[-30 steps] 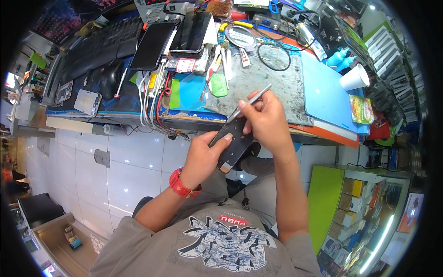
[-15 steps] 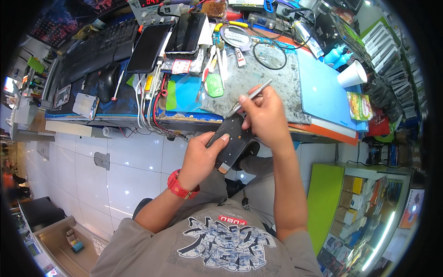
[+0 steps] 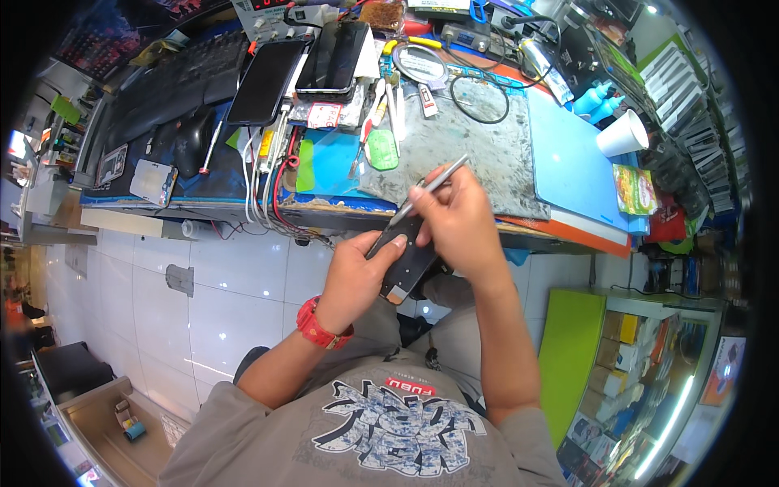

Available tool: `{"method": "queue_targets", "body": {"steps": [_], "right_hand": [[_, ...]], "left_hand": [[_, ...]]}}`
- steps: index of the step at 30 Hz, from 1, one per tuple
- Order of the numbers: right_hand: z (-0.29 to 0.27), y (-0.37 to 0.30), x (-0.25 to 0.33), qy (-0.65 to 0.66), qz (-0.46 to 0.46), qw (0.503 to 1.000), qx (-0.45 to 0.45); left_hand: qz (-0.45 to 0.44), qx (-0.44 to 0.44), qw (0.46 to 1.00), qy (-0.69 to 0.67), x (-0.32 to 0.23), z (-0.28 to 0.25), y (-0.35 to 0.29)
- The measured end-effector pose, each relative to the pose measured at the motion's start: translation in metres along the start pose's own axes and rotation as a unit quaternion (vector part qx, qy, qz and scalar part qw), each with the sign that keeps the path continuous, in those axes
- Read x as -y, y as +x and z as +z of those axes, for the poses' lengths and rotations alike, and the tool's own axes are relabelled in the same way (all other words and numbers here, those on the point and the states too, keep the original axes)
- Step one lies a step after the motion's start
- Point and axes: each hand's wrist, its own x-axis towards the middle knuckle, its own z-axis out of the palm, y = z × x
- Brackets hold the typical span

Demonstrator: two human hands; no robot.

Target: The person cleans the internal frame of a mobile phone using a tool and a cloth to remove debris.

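Note:
A flat black phone body (image 3: 412, 258), dotted with small light spots and with a pale and copper-coloured patch at its lower end, is held tilted over my lap. My left hand (image 3: 361, 264) grips it along the left side, thumb laid on its face. In my right hand (image 3: 456, 215) is a slim silver pen-shaped tool (image 3: 442, 176), pinched between thumb and fingers. The tool slants down to the left, its tip at the phone body's upper left edge. Whether the tip touches the edge is too small to tell. The right fingertips are by the body's upper right side.
A grey stained work mat (image 3: 479, 150) lies beyond my hands, beside a light blue board (image 3: 568, 162) carrying a white cup (image 3: 622, 134). Two dark phones (image 3: 264, 84), a green piece (image 3: 380, 150), brushes and cables crowd the bench. A green-sided glass cabinet (image 3: 568, 349) stands at right.
My right hand has shifted slightly down and left with the tool, whose tip sits lower along the phone body's left edge. My left hand keeps its hold, almost unmoved.

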Motion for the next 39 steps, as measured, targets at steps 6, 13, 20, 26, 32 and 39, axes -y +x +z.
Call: {"method": "queue_targets", "body": {"steps": [6,13,20,26,32,39], "right_hand": [[0.005,-0.006,0.005,-0.016,0.013,1.0,-0.002],[0.015,-0.015,-0.006,-0.037,-0.02,0.996,0.077],[-0.022,0.028,0.008,-0.019,-0.032,0.999,-0.006],[-0.038,0.043,0.008,-0.022,-0.056,0.997,-0.052],[-0.033,0.03,0.002,-0.023,-0.07,0.993,-0.091],[-0.02,-0.007,-0.019,0.034,-0.137,0.968,-0.206]], "left_hand": [[0.016,-0.003,1.0,0.003,0.002,0.0,0.002],[0.022,0.005,1.0,-0.017,0.006,-0.005,0.001],[-0.007,-0.007,1.0,-0.012,-0.009,0.002,-0.002],[0.006,-0.006,1.0,-0.008,-0.008,0.004,-0.002],[-0.009,-0.007,0.999,-0.047,-0.003,0.004,-0.001],[-0.022,0.004,0.997,-0.072,0.003,0.004,0.0]]}}
